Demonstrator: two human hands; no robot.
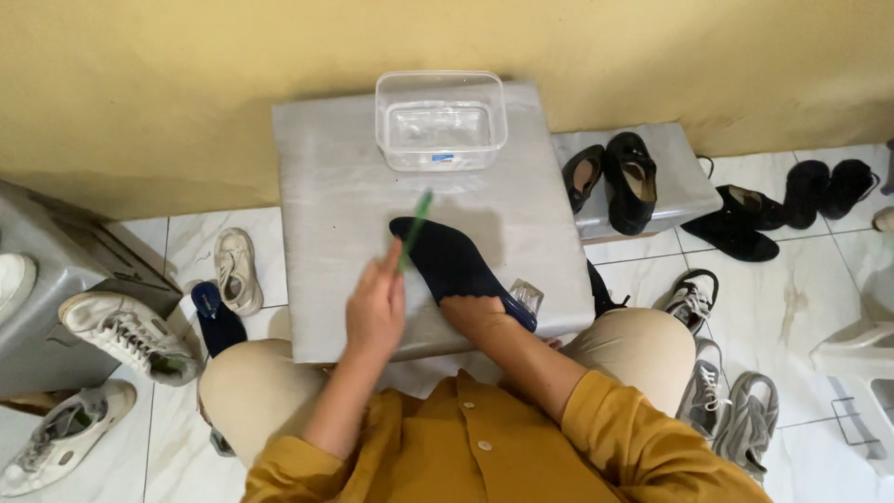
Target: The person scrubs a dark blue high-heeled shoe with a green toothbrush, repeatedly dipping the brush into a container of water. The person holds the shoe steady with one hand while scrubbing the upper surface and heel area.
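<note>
A navy high-heeled shoe (452,263) with a clear heel lies on a grey-covered low table (335,196). My right hand (473,312) is pushed inside the shoe's opening, holding it from within. My left hand (375,309) grips a thin green stick-like tool (416,226), blurred, held just left of the shoe's toe. A clear plastic tub (440,119) of water stands at the table's far edge.
Black heels (615,177) sit on a second grey stand at the right. More black shoes (792,200) and grey sneakers (726,401) lie on the tiled floor at the right. White sneakers (126,331) and a grey box (47,270) are at the left.
</note>
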